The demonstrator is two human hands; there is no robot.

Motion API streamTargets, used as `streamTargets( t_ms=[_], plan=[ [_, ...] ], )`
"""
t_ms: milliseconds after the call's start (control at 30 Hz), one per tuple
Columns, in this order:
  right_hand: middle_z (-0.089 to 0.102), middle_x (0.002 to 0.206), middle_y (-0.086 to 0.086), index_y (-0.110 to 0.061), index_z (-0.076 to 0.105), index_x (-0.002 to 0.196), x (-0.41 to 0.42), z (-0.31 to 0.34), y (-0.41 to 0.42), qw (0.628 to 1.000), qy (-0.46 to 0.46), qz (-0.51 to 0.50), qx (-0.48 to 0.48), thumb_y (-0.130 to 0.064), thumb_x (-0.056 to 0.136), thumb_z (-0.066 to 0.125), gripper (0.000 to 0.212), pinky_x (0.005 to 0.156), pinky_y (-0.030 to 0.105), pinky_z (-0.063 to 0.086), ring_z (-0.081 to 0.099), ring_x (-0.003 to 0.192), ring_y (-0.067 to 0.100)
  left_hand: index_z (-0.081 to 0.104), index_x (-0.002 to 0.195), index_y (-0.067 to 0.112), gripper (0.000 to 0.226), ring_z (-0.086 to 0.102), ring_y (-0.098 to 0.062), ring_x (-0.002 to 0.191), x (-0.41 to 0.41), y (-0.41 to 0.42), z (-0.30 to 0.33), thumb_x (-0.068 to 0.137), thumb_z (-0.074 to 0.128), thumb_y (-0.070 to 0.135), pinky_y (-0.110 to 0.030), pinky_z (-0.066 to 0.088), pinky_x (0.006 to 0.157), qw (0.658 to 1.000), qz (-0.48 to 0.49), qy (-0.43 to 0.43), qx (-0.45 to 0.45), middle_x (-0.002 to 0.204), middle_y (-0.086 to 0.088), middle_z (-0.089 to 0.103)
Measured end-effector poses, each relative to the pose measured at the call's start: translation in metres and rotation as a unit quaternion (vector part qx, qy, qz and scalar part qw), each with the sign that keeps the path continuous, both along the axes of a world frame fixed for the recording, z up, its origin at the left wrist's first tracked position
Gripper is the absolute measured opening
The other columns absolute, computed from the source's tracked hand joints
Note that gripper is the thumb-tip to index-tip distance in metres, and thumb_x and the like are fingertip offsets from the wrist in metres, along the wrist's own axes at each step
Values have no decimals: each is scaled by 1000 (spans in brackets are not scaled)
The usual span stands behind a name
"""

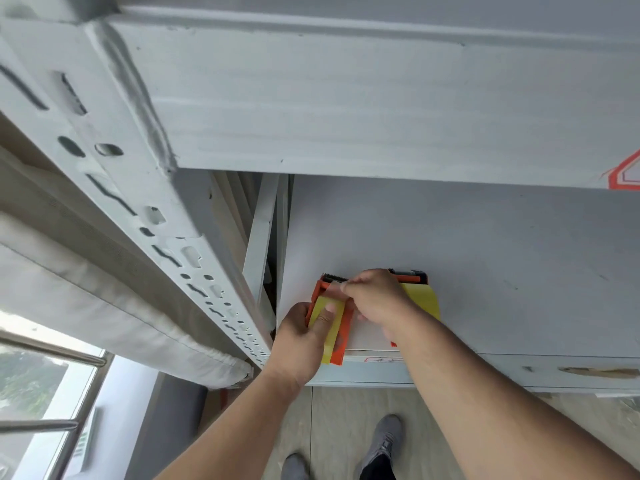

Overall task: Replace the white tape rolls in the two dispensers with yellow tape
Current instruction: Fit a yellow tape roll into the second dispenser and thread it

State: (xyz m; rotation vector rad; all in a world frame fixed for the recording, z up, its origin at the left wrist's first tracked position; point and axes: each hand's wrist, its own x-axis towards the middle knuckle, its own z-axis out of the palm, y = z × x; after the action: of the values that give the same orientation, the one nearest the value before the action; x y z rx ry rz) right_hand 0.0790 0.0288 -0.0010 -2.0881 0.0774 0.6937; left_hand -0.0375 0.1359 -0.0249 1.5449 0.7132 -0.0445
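Two orange tape dispensers lie side by side on a white shelf board (pixel 485 271). The left dispenser (pixel 343 336) carries a yellow tape roll (pixel 330 341); my left hand (pixel 303 344) grips its body, thumb pressed on the roll. My right hand (pixel 375 297) pinches the tape's free end near that dispenser's toothed blade (pixel 333 277). The right dispenser (pixel 414 277) sits behind my right hand and holds another yellow roll (pixel 424 299); most of it is hidden by my wrist. No white roll is in view.
A white slotted metal upright (pixel 166 244) runs diagonally at the left, with boards stacked behind it. An upper shelf (pixel 346 98) overhangs the work spot. A window rail (pixel 48 424) is at lower left; tiled floor and my shoes (pixel 384 441) lie below.
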Motion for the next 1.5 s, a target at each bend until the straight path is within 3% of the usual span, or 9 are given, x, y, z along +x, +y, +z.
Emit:
streamTargets(
  t_ms=[100,233,367,467,633,967,1133,1300,1500],
  plan=[
    [78,91,13,-11,75,87,-10,-3,-1,996,58,-67,35,-17,95,69,11,63,36,63,71,72,26,66,99,14,37,74,-16,67,-5,-5,7,98,66,51,-41,63,70,999,25,-24,6,71,2,79],
    [80,89,17,-11,76,80,-22,-8,-2,992,51,-103,50,-13,97,65,20,78,50,67,77,75,30,64,108,13,31,76,-21,74,-11,-3,10,91,74,36,-53,63,76,998,10,-24,-64,87,-13,80],
    [80,80,16,-11,76,76,-28,-5,-4,997,2,-80,12,-16,94,63,22,75,57,66,79,77,36,65,109,13,19,74,-10,69,-19,-2,13,98,73,26,-27,61,64,998,-5,-46,-36,90,-11,79],
    [77,71,9,-16,72,70,-31,3,-7,996,-67,-27,-48,-19,96,59,28,70,44,66,77,71,31,67,109,13,33,76,-16,73,-21,-5,17,91,75,39,-25,61,64,997,7,-63,-38,92,-12,80],
    [67,64,-6,-22,67,75,-35,15,-12,974,-165,-5,-154,-28,93,59,20,50,23,39,63,59,13,67,108,13,35,76,-17,73,-23,-6,21,89,74,42,-29,61,66,995,3,-84,-52,94,-14,79],
    [73,75,-6,-20,71,87,-32,28,-19,958,-218,-20,-184,-33,94,60,19,58,27,45,65,69,21,66,112,16,32,75,-21,84,-26,-2,19,90,81,35,-22,61,71,994,-17,-87,-60,100,-13,79],
    [75,82,-6,-26,69,86,-23,28,-22,947,-253,6,-196,-38,97,62,18,61,27,45,68,76,22,64,115,17,37,76,-31,96,-26,-6,18,85,77,36,-41,63,85,993,-51,-85,-56,102,-11,79],
    [69,80,-10,-27,70,85,-12,28,-24,952,-248,27,-175,-41,96,64,19,66,28,48,67,79,21,54,124,3,26,79,-16,82,-28,-7,23,102,65,11,-25,61,75,981,-100,-103,-128,96,-11,78],
    [68,79,-12,-28,64,73,11,30,-26,969,-206,51,-124,-39,93,69,24,83,37,58,69,87,21,52,118,4,35,72,-23,73,-33,-10,22,89,58,24,-36,58,71,983,-112,-106,-103,80,-15,77]
  ],
)
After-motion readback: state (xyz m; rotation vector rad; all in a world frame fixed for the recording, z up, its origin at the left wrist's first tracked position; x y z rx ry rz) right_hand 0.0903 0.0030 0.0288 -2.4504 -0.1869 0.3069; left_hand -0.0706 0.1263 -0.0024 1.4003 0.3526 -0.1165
